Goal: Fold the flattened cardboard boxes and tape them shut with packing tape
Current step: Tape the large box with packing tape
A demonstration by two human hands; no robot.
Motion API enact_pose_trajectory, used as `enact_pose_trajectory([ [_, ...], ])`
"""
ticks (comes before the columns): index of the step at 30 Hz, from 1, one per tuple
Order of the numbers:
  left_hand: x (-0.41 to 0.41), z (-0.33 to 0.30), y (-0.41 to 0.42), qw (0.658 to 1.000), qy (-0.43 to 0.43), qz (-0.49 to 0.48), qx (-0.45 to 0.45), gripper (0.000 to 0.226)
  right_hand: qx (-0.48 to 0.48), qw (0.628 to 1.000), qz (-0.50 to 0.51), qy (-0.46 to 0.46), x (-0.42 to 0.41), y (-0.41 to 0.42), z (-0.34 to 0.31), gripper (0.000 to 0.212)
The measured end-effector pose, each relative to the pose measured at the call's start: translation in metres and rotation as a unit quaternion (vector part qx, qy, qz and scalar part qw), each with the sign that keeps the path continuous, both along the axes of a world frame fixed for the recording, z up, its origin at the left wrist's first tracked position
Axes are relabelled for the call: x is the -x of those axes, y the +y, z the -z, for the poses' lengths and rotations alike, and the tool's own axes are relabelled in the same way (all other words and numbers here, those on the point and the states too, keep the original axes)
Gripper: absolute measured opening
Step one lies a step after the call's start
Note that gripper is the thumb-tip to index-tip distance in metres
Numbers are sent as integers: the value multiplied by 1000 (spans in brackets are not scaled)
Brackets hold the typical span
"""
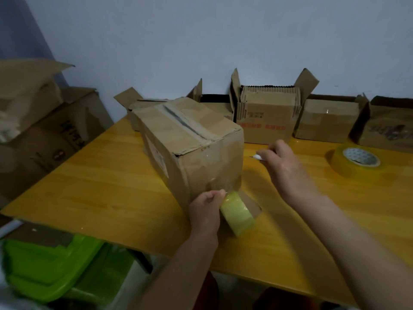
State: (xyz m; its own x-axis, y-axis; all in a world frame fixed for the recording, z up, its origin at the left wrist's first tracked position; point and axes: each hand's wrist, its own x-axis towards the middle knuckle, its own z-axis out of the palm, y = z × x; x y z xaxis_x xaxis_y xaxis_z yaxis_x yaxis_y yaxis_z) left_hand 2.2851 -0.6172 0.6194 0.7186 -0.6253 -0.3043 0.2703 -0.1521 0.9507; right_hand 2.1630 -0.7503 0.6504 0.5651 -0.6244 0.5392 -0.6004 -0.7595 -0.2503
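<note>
While we work at the yellow wooden tabletop point(93, 175), we record the following.

Work piece: we have the folded brown cardboard box point(192, 144) tilted on the tabletop, near the front edge, its top seam already under clear tape.

Left hand: our left hand point(206, 211) curls its fingers round the pale yellow roll of packing tape point(238, 212), held against the box's lower near face.

Right hand: our right hand point(283, 162) sits just right of the box with fingers curled round a small white object point(257, 156); we judge it a cutter, but blur prevents certainty.

Risk, tape: if we pull the roll off-line, the strip may wrinkle or miss the seam; slack tape could fold onto itself.

Risk, box: because the box rests tilted, pressure from the roll may slide or tip it.

Risk, cutting: a cut made near the left fingers could nick them or gouge the cardboard.

Spare roll: a second yellowish roll of tape point(355, 161) lies flat at the right, well apart from both hands.

Containers: an open brown carton point(266, 121) by the wall holds upright flattened cardboard sheets; other open cartons point(328, 119) beside it show no contents we can make out.

Below table: green plastic bins point(51, 267); contents cannot be determined.
</note>
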Motion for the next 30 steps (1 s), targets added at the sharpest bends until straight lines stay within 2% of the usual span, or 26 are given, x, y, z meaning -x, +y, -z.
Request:
enact_pose_trajectory([
  [2, 1, 1, 1, 1000, -14, 26, 5, 8, -74, 996, 14, -57, 14, -5, 9, 19],
  [4, 5, 2, 2, 997, -34, 60, 24, 7, -193, 973, 81, -92, 32, -14, 27, 23],
  [8, 15, 3, 0, 991, -48, 113, 61, 8, -352, 911, 205, -61, 84, -28, 58, 19],
  [10, 21, 4, -1, 987, -59, 132, 67, 7, -348, 904, 250, 7, 96, -27, 61, 19],
  [11, 24, 4, -2, 985, -63, 143, 74, 7, -296, 918, 258, 55, 97, -25, 59, 25],
  [12, 28, 4, -4, 983, -65, 153, 83, 6, -236, 940, 239, 63, 94, -22, 55, 30],
  [13, 31, 4, -5, 980, -66, 164, 94, 5, -200, 960, 194, 25, 88, -17, 46, 31],
  [14, 35, 4, -7, 977, -71, 175, 103, 4, -207, 968, 130, -47, 81, -8, 33, 26],
  [16, 40, 3, -9, 967, -99, 201, 120, 6, -293, 939, -23, -177, 68, 15, 4, 18],
  [17, 42, 3, -9, 962, -116, 211, 131, 7, -329, 922, -83, -187, 64, 26, -8, 21],
  [19, 45, 2, -8, 951, -147, 227, 150, 11, -349, 917, -140, -131, 62, 37, -21, 28],
  [22, 49, 1, -5, 934, -190, 255, 165, 10, -356, 923, -124, -79, 66, 40, -26, 30],
  [30, 54, 5, -3, 921, -235, 264, 164, 11, -383, 912, -75, -125, 72, 48, -26, 28],
])
